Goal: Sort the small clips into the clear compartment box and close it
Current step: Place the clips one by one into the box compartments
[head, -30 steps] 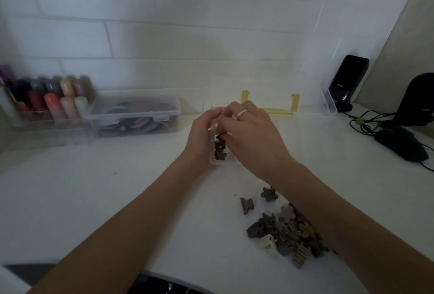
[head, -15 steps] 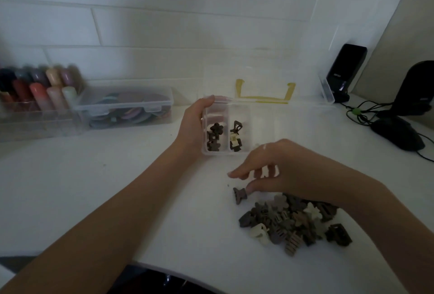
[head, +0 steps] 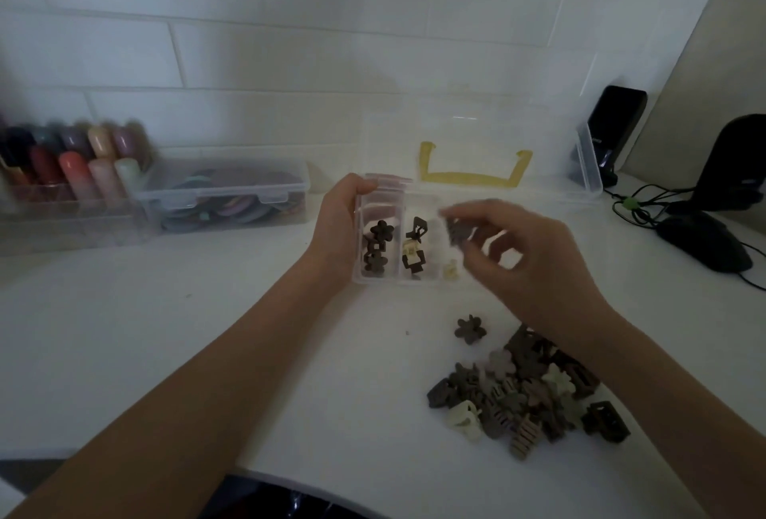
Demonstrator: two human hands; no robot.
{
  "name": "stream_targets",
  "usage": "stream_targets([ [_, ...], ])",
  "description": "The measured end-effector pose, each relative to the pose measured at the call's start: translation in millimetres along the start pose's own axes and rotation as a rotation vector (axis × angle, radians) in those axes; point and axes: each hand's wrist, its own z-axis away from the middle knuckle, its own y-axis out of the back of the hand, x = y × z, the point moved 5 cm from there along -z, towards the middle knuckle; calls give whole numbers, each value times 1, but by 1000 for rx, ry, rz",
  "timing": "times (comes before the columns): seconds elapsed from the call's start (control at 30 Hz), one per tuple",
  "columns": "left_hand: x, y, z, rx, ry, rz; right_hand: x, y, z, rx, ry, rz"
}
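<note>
The clear compartment box [head: 398, 279] lies open on the white table, its lid up at the back. My left hand [head: 338, 224] grips its left wall. Dark flower clips [head: 376, 247] fill its left compartment; dark and cream clips [head: 412, 249] sit in the middle one, and a cream clip [head: 451, 271] lies further right. My right hand [head: 526, 257] hovers over the box's right side, pinching a dark brown clip [head: 458, 233] between thumb and fingers. A pile of brown, grey and cream clips [head: 526, 396] lies at the front right, with one brown flower clip [head: 469, 329] apart from it.
A closed clear box of coloured items [head: 232, 197] and a rack of coloured bottles [head: 70, 170] stand at the back left. A large clear container with a yellow handle [head: 472, 170] is behind the box. A black mouse [head: 704, 243], cables and black devices sit at the right.
My right hand went down to the pile, picked up a dark clip, and has now risen with it over the box. The left hand kept its hold on the box.
</note>
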Motion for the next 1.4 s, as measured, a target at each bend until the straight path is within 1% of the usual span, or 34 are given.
stream_targets([
  [0.03,0,1,0,-2,5,4,3,6,0,95,-18,-9],
  [0.1,1,2,-2,-17,0,10,11,16,0,229,-73,-63],
  [0.2,2,5,-5,-25,-11,37,21,24,2,304,-117,-118],
  [0.57,7,16,-6,-18,36,32,29,16,9,155,-48,188],
  [0.77,8,15,-6,-23,27,46,33,16,10,155,-68,216],
  [1.1,9,13,-3,-28,30,55,32,10,10,149,31,383],
  [1.2,9,13,-3,-28,38,59,32,11,10,167,44,399],
  [1.4,9,13,-3,-15,32,35,34,13,10,181,-15,375],
])
